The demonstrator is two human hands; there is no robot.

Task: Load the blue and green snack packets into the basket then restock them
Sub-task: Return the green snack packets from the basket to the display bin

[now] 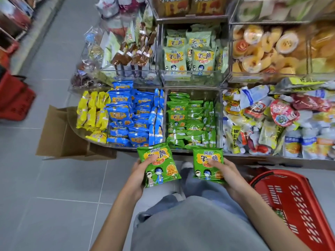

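My left hand grips a small stack of green snack packets in front of the low shelf. In my right hand is another green packet, thumb on its face. Both are held just in front of the bin of green packets. The bin of blue packets lies to its left. A red basket stands on the floor at my lower right; what is inside it is mostly hidden.
Yellow packets fill the shelf's left end, above an open cardboard box on the floor. Pale green packets and cakes sit in upper clear bins. Mixed snacks lie at right. More red baskets stand far left.
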